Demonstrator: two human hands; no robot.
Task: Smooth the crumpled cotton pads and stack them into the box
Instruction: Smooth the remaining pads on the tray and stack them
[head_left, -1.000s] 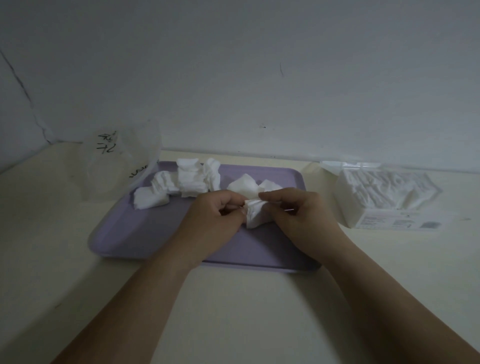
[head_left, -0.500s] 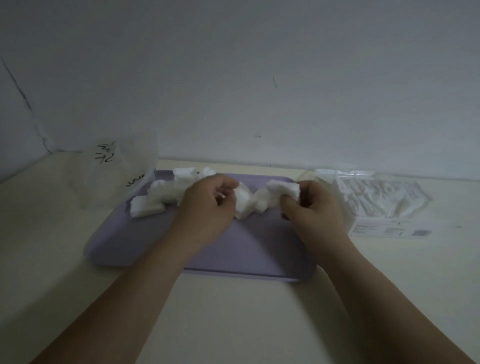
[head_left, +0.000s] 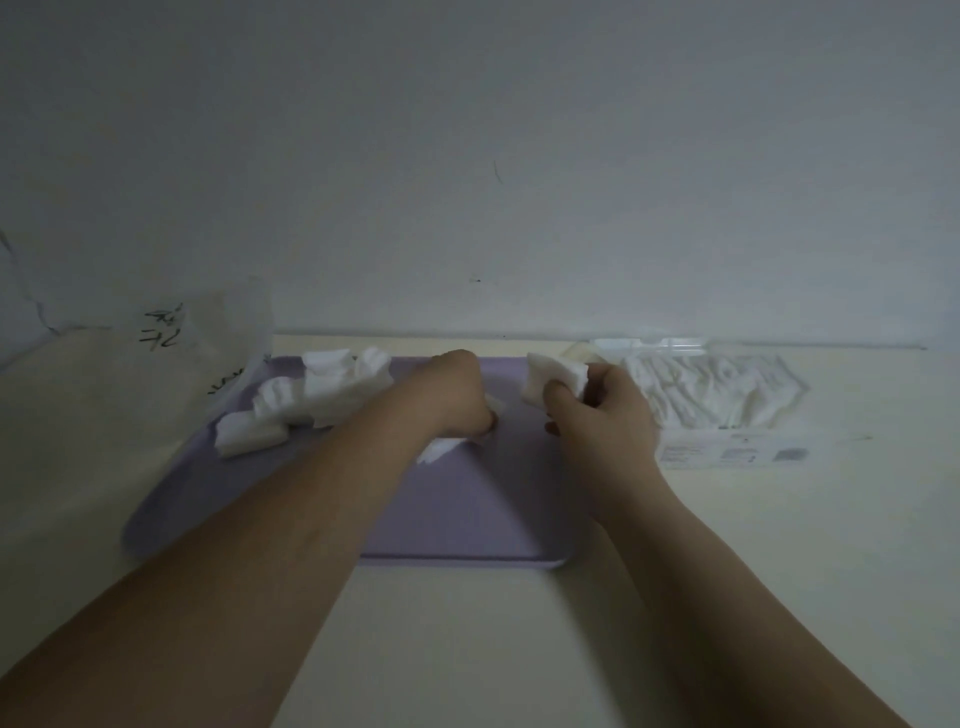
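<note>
Down low, the worktop (head_left: 467, 649) holds a purple tray (head_left: 467, 509). L hand (head_left: 454, 397) is curled round one pad (head_left: 439, 449), pressing it on the tray. R hand (head_left: 597, 415) pinches another pad (head_left: 558, 376) above the tray, near the box (head_left: 727, 447). More crumpled pads (head_left: 322, 395) sit far left on the tray, w/ a clear bag (head_left: 156, 374) beside.

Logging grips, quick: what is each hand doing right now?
Left hand: closed on a crumpled pad over the tray.
Right hand: closed, pinching a second pad.
</note>
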